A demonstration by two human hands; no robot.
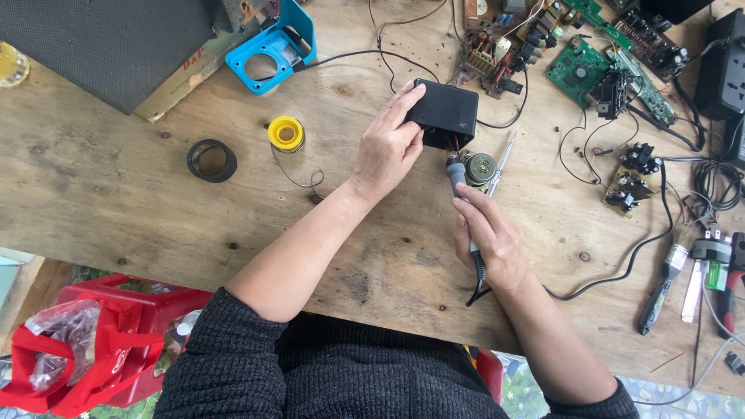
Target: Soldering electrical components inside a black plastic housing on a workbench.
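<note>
My left hand (388,147) grips the near left side of a small black plastic box (445,112) and tilts it up on the wooden table (155,209). My right hand (487,237) holds a soldering iron (456,174) by its grey handle, tip pointing up into the underside of the box, where thin red wires show. A small round metal speaker (479,167) lies just right of the iron's tip, touching a thin screwdriver (503,159). The iron's black cord (621,271) runs off to the right.
A yellow solder spool (285,133) and a black tape roll (211,161) lie to the left. A blue plastic frame (272,50) sits at the back. Green circuit boards (578,70) and loose wires crowd the back right. A brush (669,271) and pliers (725,279) lie at the right edge. A red bag (101,341) sits below the table.
</note>
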